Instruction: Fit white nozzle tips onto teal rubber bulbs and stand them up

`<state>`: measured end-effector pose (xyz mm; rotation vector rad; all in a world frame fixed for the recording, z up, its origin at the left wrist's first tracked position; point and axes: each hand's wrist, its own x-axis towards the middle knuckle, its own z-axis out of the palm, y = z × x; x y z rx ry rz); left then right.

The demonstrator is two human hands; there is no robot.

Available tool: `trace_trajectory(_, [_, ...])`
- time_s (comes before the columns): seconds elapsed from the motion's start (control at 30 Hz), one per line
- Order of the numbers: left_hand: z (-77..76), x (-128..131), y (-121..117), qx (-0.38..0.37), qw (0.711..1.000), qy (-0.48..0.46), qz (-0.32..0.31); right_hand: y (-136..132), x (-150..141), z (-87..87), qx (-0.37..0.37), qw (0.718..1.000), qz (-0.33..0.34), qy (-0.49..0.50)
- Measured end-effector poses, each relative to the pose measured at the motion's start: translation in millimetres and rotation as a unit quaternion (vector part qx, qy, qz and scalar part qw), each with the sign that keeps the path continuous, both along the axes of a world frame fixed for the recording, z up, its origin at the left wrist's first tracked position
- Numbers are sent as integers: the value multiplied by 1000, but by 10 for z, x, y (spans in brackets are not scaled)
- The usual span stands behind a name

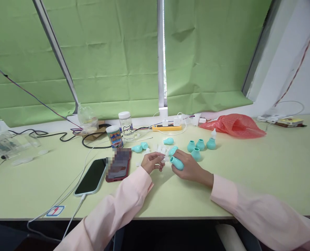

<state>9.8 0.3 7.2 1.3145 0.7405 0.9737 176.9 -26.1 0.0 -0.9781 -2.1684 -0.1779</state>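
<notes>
My right hand [188, 168] rests on the pale green table [249, 174] with its fingers closed round a teal rubber bulb [176, 163], whose open end points left. My left hand [152, 162] is just left of it, fingers pinched on a small white piece [163, 159] that is too small to name. More teal bulbs lie close behind the hands: two lying on their sides [140, 147], one further back [168, 141], and three standing upright [199, 146], one with a white tip [211, 141]. Several small white pieces [160, 149] are scattered between them.
A phone [91, 176] on a white cable and a dark red phone [118, 165] lie at the left. Behind stand a printed can [114, 136], a clear jar [126, 124], a yellow power strip [166, 127] and black cables [66, 135]. A red plastic bag [233, 125] lies at the back right.
</notes>
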Motion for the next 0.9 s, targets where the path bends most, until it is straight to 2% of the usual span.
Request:
trace_trajectory(0.23, [-162,74,-27,120,986,112,11,4,-15,-131,-31,998,-25,-48])
trace_trajectory(0.3, [-183,63,-45,193,965,174,39,-14,-27,-157,-44,997,-29,-55])
trace_trajectory(0.37, [-183,45,-58,270,930,240,71,-32,-40,-173,-54,996,-29,-63])
trace_trajectory(0.43, [-173,33,-65,302,904,286,95,-48,-54,-181,-57,995,-30,-72])
trace_trajectory(0.5, [-167,36,-68,290,901,301,119,-62,-71,-185,-55,995,-31,-81])
trace_trajectory(0.73, [-254,108,-61,176,938,239,178,-107,-148,-185,-31,991,-72,-110])
trace_trajectory(0.8, [-294,120,-53,142,950,212,182,-118,-160,-181,-42,992,-68,-95])
trace_trajectory(0.9, [-337,127,-44,114,963,183,159,-132,-166,-166,-99,994,-30,-32])
